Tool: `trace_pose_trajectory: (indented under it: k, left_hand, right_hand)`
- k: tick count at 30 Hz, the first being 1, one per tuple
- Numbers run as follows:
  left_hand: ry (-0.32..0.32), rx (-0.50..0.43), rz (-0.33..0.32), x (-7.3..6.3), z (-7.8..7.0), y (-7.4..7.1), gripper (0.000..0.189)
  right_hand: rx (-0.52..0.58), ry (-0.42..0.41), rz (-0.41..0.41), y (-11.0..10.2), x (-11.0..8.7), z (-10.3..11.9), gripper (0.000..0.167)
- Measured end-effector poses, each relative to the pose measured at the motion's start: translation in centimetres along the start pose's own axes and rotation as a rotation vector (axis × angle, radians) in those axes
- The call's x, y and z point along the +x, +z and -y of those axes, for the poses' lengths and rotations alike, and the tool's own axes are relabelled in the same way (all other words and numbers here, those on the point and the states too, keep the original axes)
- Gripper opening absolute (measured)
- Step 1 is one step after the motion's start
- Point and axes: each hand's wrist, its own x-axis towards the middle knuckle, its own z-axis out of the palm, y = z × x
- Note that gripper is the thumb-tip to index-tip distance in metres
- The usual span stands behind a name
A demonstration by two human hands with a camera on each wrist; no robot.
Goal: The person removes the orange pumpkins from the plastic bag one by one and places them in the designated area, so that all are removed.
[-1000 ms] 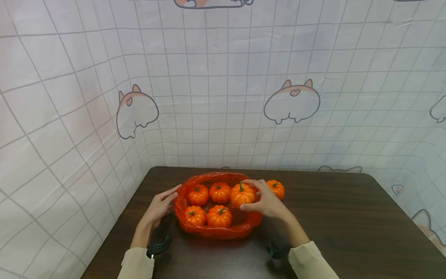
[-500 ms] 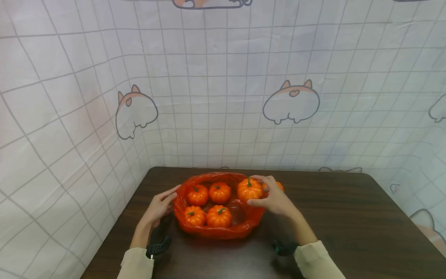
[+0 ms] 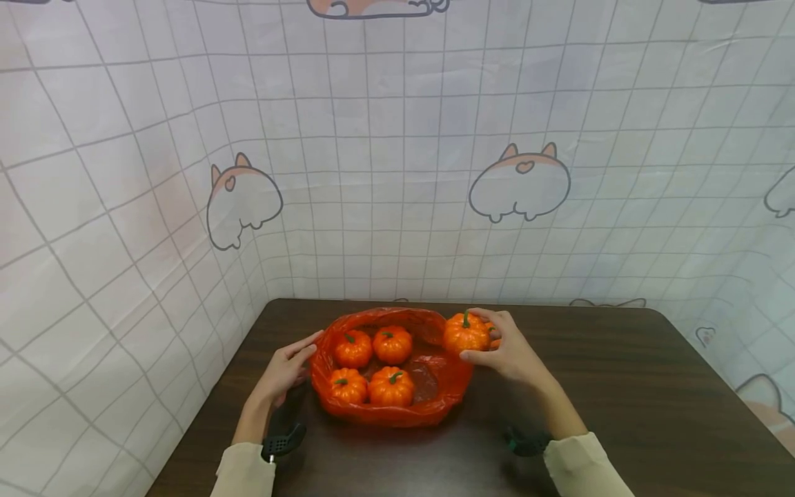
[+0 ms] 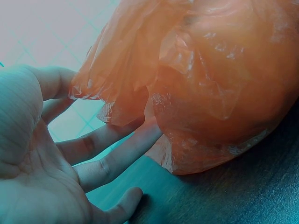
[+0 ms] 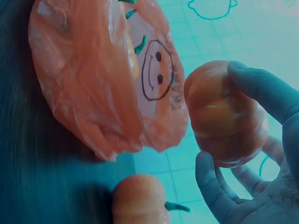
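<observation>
The right hand (image 3: pixel 512 348) grips an orange pumpkin (image 3: pixel 467 333) between its thumb and fingers, the green stem pointing up, raised over the bench (image 3: pixel 621 386) at the near-hand edge of a red plastic bag (image 3: pixel 385 415); whether it touches the bag is hard to tell. The left hand (image 3: pixel 282 373) pinches the opposite edge of that bag, a loose fold of the thin plastic lying between the thumb and the other fingers. Between the two hands the bag gapes wide, with four pumpkins (image 3: pixel 391 388) sitting inside it, two farther from the person and two nearer, all closer to the left hand than to the right. Another pumpkin (image 5: pixel 140 200), with a green stem, stands on the bench outside the bag, just beyond the right hand and partly hidden by it. A smiling face (image 5: pixel 157 70) drawn in dark lines shows on the bag's far wall from the right hand. Below both hands are pale sleeves (image 3: pixel 245 471), and beyond them hangs a white cloth (image 3: pixel 385 172) with a grid and animal drawings.
</observation>
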Motion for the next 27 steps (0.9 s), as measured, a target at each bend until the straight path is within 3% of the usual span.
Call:
trace_pose_trajectory:
  k: [27]
  left_hand:
    - [0.007, 0.01, -0.004, -0.3, -0.2, 0.2, 0.045]
  right_hand:
    - [-0.094, 0.058, -0.122, -4.7, -1.5, -3.0, 0.079]
